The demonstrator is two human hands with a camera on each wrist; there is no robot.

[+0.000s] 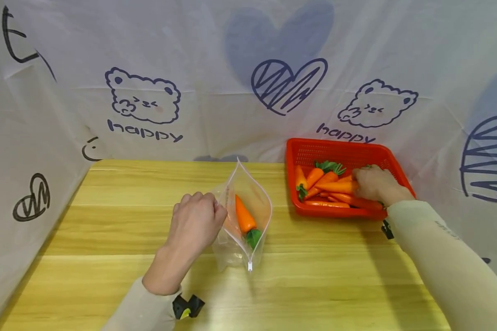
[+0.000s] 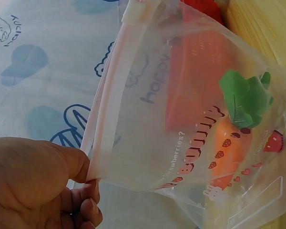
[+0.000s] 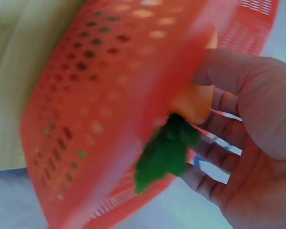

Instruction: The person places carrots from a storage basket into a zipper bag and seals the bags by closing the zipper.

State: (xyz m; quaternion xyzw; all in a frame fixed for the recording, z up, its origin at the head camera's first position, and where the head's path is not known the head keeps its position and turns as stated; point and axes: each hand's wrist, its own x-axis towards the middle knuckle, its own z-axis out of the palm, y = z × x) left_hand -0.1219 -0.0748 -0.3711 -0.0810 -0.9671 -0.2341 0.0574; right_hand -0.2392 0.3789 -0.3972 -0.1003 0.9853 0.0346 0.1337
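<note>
My left hand (image 1: 194, 223) pinches the left rim of a clear zip bag (image 1: 262, 197) between thumb and fingers. The bag's mouth gapes, and a white slider (image 1: 250, 266) sits at its near end. Inside lies an orange carrot (image 1: 244, 215) with a green top, seen through the printed plastic in the left wrist view. At the right side of a red basket (image 1: 314, 211), my right hand (image 1: 377, 184) reaches in among the carrots. In the right wrist view its thumb and fingers grip the leafy end of a carrot (image 3: 194, 102); the basket wall hides the rest.
Several more carrots (image 1: 314, 177) lie heaped in the perforated basket, which stands at the back right of the wooden table (image 1: 149, 193). A pale cloth (image 1: 215, 105) with drawn bears and hearts hangs behind and along the sides.
</note>
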